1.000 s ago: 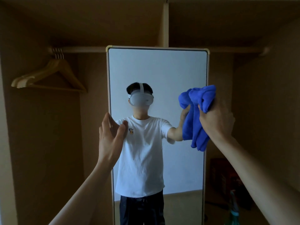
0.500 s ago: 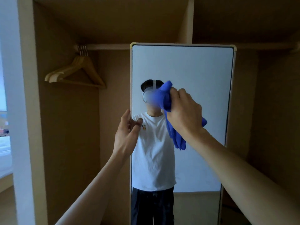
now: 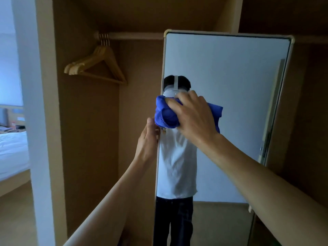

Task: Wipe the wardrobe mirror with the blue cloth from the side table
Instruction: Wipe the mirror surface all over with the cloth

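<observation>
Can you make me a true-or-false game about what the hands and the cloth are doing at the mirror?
1. The right hand presses a blue cloth against the mirror. True.
2. The left hand holds the mirror's left edge. True.
3. Nothing hangs beside the mirror. False: wooden hangers hang on the rail to its left.
4. The cloth covers the whole mirror. False: it covers only a small patch near the left edge.

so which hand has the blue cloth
The right hand, gripping the bunched blue cloth against the mirror; the left hand holds no cloth, only the mirror's left edge.
</observation>
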Demonstrator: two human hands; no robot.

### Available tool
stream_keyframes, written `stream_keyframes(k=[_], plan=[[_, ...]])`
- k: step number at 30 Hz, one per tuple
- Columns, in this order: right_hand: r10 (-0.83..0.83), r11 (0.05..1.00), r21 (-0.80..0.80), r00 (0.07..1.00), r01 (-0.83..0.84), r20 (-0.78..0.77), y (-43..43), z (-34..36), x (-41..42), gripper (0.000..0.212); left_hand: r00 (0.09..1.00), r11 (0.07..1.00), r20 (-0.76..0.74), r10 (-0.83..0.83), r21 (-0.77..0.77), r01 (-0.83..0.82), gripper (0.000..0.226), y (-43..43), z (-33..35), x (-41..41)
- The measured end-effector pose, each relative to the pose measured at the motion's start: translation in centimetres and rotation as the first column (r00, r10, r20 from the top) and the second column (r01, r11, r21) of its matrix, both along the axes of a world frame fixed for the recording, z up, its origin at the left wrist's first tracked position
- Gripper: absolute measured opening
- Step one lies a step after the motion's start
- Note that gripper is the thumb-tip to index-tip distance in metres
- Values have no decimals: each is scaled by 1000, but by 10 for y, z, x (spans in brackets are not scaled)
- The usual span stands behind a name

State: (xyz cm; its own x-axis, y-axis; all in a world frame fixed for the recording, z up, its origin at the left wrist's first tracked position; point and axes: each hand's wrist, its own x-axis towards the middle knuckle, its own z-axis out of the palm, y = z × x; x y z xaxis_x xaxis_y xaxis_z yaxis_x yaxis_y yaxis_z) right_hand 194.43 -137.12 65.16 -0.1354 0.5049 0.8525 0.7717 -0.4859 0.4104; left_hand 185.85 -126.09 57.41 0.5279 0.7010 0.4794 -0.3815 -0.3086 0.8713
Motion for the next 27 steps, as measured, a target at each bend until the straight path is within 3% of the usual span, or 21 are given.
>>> stream_keyframes(k=[7,11,17,20,24,27], plan=[[29,998,-49,999,-31,-35,1,-46,5,46,998,999,44,-54,1,54,62,4,-7,1],[46,987,-153,997,-56,-67,-1,-77,6,46,996,996,67,-62,-60,66,63,5,-8,2],[7,959,-282,998,-25,-66,-6,-105,6,47,999,999,29,-38,-11,39,45,5,-13,4],[4,967,-253,999,-15,-43,-6,-94,6,44,998,998,19,-62,0,62,45,5,-13,3],[5,995,-103,999,-10,-53,-8,-61,5,41,994,991,-25,-102,83,104,55,5,-19,0],[-9,999,-40,997,6,-75,-12,-25,7,45,997,991,-53,-49,125,55,54,5,-21,3]])
